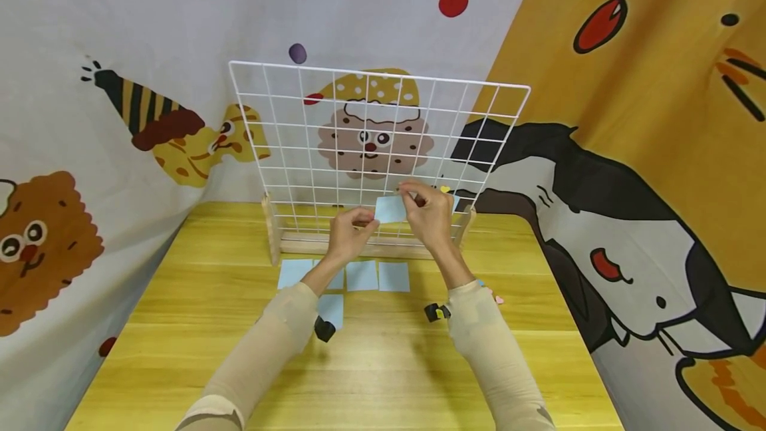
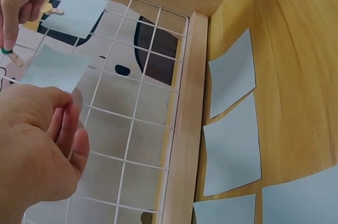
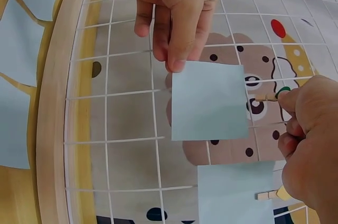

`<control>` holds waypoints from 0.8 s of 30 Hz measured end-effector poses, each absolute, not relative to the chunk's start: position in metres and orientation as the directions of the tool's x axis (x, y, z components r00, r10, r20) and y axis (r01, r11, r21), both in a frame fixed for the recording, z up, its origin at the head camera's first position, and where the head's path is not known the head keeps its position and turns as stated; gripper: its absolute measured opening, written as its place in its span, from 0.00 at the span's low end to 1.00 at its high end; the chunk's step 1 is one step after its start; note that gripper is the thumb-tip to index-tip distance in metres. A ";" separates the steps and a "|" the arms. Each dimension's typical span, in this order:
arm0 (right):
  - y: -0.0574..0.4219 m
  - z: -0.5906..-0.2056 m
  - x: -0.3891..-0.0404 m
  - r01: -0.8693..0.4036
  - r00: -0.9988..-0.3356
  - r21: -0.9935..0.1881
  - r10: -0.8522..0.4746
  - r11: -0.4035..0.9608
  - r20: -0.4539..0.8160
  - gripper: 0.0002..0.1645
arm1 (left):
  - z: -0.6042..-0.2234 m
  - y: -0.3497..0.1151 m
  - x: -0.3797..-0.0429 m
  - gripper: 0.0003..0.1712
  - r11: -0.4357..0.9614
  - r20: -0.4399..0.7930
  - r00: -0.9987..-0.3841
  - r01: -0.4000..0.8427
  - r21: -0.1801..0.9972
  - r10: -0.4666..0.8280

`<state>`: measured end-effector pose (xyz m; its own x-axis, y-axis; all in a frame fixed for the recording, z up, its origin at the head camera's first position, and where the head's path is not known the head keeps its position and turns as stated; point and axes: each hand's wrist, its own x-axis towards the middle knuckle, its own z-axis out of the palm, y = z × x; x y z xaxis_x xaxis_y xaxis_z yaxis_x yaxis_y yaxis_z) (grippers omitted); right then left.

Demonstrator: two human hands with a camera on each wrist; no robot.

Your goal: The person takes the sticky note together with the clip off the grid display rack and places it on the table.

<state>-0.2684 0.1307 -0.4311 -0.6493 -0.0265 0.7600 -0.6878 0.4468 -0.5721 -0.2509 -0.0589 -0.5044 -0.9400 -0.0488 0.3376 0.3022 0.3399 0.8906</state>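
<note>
My left hand [image 1: 350, 235] pinches a light-blue paper square [image 3: 208, 101] by its edge, in front of the white wire grid [image 1: 383, 74]. Between the thumb and finger of my right hand [image 1: 432, 215] is a small wooden clothespin [image 3: 268, 97] with a green decoration. In the right wrist view the clothespin's tip is close to the square's far edge; whether it touches the paper I cannot tell. Beside this square, a second blue paper square [image 3: 227, 192] hangs on the grid, held by a clothespin with a yellow heart [image 3: 283, 193].
The grid stands upright in a wooden base [image 1: 299, 243] on the wooden table [image 1: 383, 378]. Several blue squares [image 1: 362, 276] lie in front of it, one [image 1: 331, 310] nearer me. Small decorated clothespins [image 1: 499, 300] lie to the right, partly hidden by my right sleeve. A printed curtain [image 1: 197, 12] hangs behind.
</note>
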 end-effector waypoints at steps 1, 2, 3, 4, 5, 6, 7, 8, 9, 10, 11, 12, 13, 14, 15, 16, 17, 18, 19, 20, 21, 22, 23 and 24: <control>0.131 -0.431 -0.267 -0.687 -0.656 -0.581 -0.029 0.436 0.754 0.04 | -0.505 -0.060 -0.250 0.08 0.341 0.336 -0.941 0.301 0.891 -0.046; 0.132 -0.431 -0.266 -0.686 -0.662 -0.589 -0.032 0.427 0.749 0.03 | -0.505 -0.061 -0.249 0.08 0.340 0.333 -0.942 0.300 0.892 -0.044; 0.133 -0.431 -0.265 -0.688 -0.667 -0.599 -0.032 0.410 0.744 0.03 | -0.505 -0.062 -0.248 0.08 0.334 0.325 -0.945 0.293 0.896 -0.040; 0.134 -0.431 -0.263 -0.689 -0.671 -0.608 -0.032 0.395 0.740 0.04 | -0.505 -0.063 -0.246 0.08 0.327 0.319 -0.947 0.290 0.899 -0.038; 0.135 -0.431 -0.262 -0.690 -0.675 -0.617 -0.028 0.379 0.737 0.04 | -0.504 -0.065 -0.245 0.08 0.319 0.314 -0.949 0.287 0.903 -0.035; 0.137 -0.431 -0.260 -0.689 -0.678 -0.624 -0.024 0.368 0.735 0.05 | -0.504 -0.066 -0.243 0.08 0.310 0.303 -0.952 0.278 0.909 -0.034; 0.138 -0.431 -0.258 -0.687 -0.682 -0.631 -0.018 0.361 0.732 0.05 | -0.504 -0.068 -0.242 0.08 0.304 0.297 -0.954 0.273 0.913 -0.035; 0.140 -0.431 -0.257 -0.686 -0.683 -0.635 -0.013 0.355 0.731 0.05 | -0.504 -0.070 -0.240 0.08 0.294 0.286 -0.958 0.264 0.919 -0.035; 0.142 -0.432 -0.255 -0.685 -0.685 -0.641 -0.006 0.348 0.729 0.06 | -0.503 -0.072 -0.238 0.09 0.287 0.278 -0.960 0.256 0.923 -0.037; 0.144 -0.433 -0.253 -0.684 -0.685 -0.643 0.000 0.345 0.729 0.06 | -0.503 -0.074 -0.236 0.09 0.280 0.272 -0.962 0.250 0.927 -0.039; 0.146 -0.433 -0.251 -0.684 -0.686 -0.647 0.003 0.338 0.728 0.06 | -0.503 -0.077 -0.235 0.09 0.276 0.267 -0.963 0.245 0.929 -0.042; 0.148 -0.434 -0.250 -0.682 -0.688 -0.650 0.006 0.335 0.725 0.06 | -0.503 -0.079 -0.233 0.09 0.271 0.262 -0.964 0.241 0.932 -0.045; 0.150 -0.435 -0.248 -0.679 -0.692 -0.656 0.010 0.328 0.721 0.07 | -0.503 -0.081 -0.231 0.09 0.269 0.259 -0.965 0.238 0.933 -0.047; 0.152 -0.437 -0.246 -0.678 -0.696 -0.661 0.011 0.321 0.718 0.07 | -0.503 -0.083 -0.229 0.09 0.265 0.257 -0.965 0.236 0.935 -0.049; 0.155 -0.438 -0.244 -0.674 -0.700 -0.666 0.011 0.318 0.714 0.07 | -0.503 -0.086 -0.227 0.09 0.265 0.257 -0.965 0.236 0.935 -0.050; 0.157 -0.439 -0.242 -0.673 -0.703 -0.670 0.009 0.314 0.711 0.08 | -0.503 -0.088 -0.226 0.09 0.263 0.258 -0.965 0.237 0.935 -0.050; 0.159 -0.440 -0.240 -0.670 -0.708 -0.674 0.005 0.312 0.706 0.08 | -0.504 -0.090 -0.224 0.09 0.264 0.257 -0.965 0.235 0.935 -0.052; 0.161 -0.442 -0.239 -0.668 -0.711 -0.676 0.003 0.312 0.703 0.08 | -0.504 -0.091 -0.222 0.09 0.264 0.260 -0.964 0.237 0.935 -0.054; 0.163 -0.443 -0.236 -0.664 -0.716 -0.680 -0.001 0.310 0.698 0.09 | -0.505 -0.093 -0.220 0.09 0.264 0.259 -0.964 0.236 0.935 -0.055; 0.165 -0.444 -0.234 -0.662 -0.718 -0.681 -0.003 0.314 0.696 0.09 | -0.506 -0.095 -0.218 0.09 0.261 0.259 -0.964 0.237 0.936 -0.054; 0.168 -0.446 -0.232 -0.658 -0.720 -0.681 -0.003 0.319 0.694 0.09 | -0.506 -0.097 -0.215 0.09 0.262 0.255 -0.966 0.233 0.937 -0.053; 0.170 -0.448 -0.230 -0.656 -0.722 -0.683 -0.003 0.322 0.692 0.09 | -0.507 -0.099 -0.213 0.10 0.262 0.251 -0.966 0.229 0.937 -0.053; 0.172 -0.449 -0.227 -0.653 -0.723 -0.683 -0.001 0.326 0.691 0.10 | -0.507 -0.101 -0.211 0.10 0.262 0.244 -0.968 0.223 0.939 -0.053; 0.174 -0.451 -0.225 -0.648 -0.726 -0.684 0.002 0.334 0.688 0.10 | -0.508 -0.103 -0.209 0.10 0.260 0.239 -0.970 0.218 0.941 -0.053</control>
